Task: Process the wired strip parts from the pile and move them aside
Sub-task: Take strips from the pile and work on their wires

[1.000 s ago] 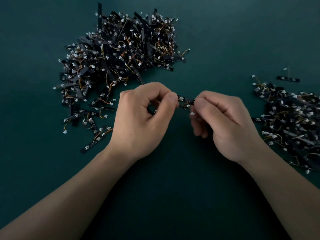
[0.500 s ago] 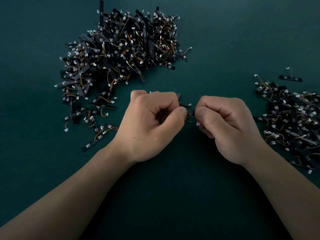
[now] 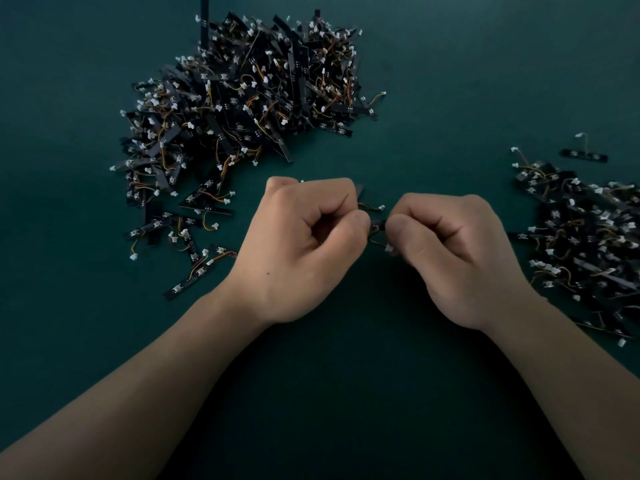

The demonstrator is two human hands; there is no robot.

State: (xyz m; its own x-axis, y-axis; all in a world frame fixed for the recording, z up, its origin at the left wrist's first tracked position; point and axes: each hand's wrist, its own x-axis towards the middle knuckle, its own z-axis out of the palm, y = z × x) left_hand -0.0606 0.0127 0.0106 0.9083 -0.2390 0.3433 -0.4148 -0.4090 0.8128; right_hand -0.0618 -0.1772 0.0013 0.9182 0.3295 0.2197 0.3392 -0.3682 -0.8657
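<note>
Two pinches on one wired strip part [image 3: 378,223]: left hand [image 3: 298,251] and right hand [image 3: 453,258] curled tight, print unreadable.

Dark teal matte bench [image 3: 450,81]: plain, unpatterned, darker toward the near side.
Large heap of flat black strip parts [image 3: 242,98]: black strips speckled with small white marks; white plugs; wires in orange, yellow and red.
Smaller heap of black strip parts [image 3: 588,244], right: same black, white and orange mix.
Single black strip part [image 3: 378,223], centre: orange-brown wires, white plugs.
Lone black strip [image 3: 583,154], far right: white marks, white plug.
</note>
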